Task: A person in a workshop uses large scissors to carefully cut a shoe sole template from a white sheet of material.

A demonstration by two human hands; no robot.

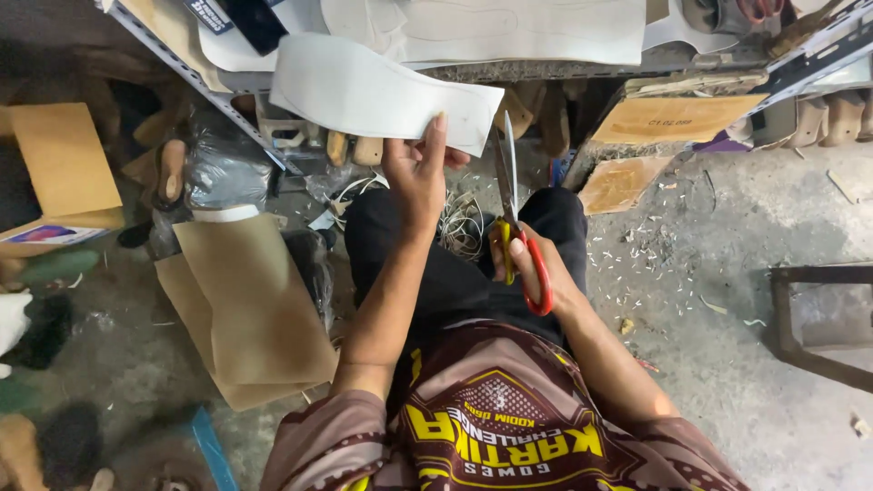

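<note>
We are gripping the red-and-yellow-handled steel scissors (516,227) in our right hand (532,268), fingers closed through the loops. Just left of them, our left hand (416,173) is pinching the curved white paper sheet (377,94), beyond the blades' tip.

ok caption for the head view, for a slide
Left hand holds a white sheet while right hand holds red-handled scissors beside its edge.

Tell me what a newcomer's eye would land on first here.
At centre, the left hand holds up a curved white sheet, while the right hand grips red-and-yellow-handled scissors with the blades pointing up at the sheet's right edge. Brown paper pieces lie on the floor to the left, and pale offcut scraps litter the concrete to the right.
</note>
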